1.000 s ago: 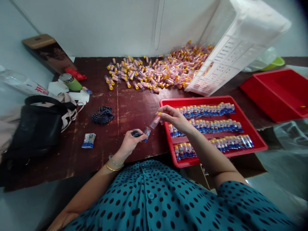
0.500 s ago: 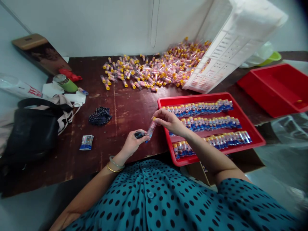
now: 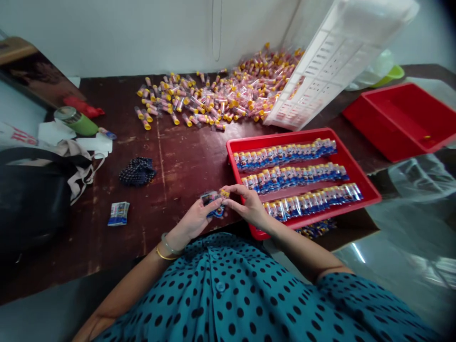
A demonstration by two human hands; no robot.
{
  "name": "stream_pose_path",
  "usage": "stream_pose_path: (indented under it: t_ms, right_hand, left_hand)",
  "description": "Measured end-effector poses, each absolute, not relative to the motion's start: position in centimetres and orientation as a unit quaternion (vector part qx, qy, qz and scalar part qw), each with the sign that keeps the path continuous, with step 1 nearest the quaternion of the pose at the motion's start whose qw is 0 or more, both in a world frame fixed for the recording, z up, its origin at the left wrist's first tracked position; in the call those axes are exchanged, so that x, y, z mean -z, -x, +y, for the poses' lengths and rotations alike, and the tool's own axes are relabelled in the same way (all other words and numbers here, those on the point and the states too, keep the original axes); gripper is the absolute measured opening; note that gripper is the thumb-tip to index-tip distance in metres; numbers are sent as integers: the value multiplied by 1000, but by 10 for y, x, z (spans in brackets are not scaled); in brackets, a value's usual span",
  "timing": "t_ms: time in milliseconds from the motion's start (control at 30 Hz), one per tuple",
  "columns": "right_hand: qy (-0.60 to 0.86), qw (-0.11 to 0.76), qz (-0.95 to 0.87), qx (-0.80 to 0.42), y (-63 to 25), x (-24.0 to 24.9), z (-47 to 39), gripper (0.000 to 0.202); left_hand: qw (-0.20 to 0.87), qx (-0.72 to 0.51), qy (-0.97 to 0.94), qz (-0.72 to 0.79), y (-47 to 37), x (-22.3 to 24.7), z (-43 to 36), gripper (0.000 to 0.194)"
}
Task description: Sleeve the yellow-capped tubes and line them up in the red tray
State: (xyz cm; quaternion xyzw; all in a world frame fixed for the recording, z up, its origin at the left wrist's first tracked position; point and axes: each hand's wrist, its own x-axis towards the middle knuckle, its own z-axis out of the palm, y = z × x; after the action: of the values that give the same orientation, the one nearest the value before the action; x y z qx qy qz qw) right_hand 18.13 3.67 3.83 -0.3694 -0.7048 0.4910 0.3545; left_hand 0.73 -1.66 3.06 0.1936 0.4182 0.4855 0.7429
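Between both hands (image 3: 228, 211), tube (image 3: 216, 203), yellow cap rightward.

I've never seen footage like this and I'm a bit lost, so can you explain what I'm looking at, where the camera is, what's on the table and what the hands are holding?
There is no machine here: a person in a dotted teal shirt is working with bare hands. The one picture comes from a camera worn on the head, looking forward and down, so the arms reach in from the bottom.

The left hand and right hand meet over the near edge of a dark wooden table. Together they hold a small clear tube with a yellow cap and a blue printed label; who grips which part is hard to tell.

Beside the right hand is a red tray holding three rows of labelled tubes. Farther back lies a pile of unlabelled tubes, spilling from a tipped white crate. A second red tray stands on the right; a green bottle and a black bag lie on the left.
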Motion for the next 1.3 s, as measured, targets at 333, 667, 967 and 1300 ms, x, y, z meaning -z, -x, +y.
stream_pose_path:
  t_ms: [333,667,967,1300]
  right_hand:
    - [351,374,-702,-494,-188,-38,42,18]
    - [350,387,-582,-624,-193,-31,48,25]
    - [612,398,-621,-287,-351,-28,155,25]
    - [636,289,-694,-177,-358,-17,201,25]
  left_hand:
    - [733,-474,-211,441,-14,-38,-14,29]
    - [721,-452,-229,472,-21,-36,-7,39]
    - [726,-401,-230,509,-8,-27,-5,33]
    - [704,-449,-161,526,3,-18,-6,41]
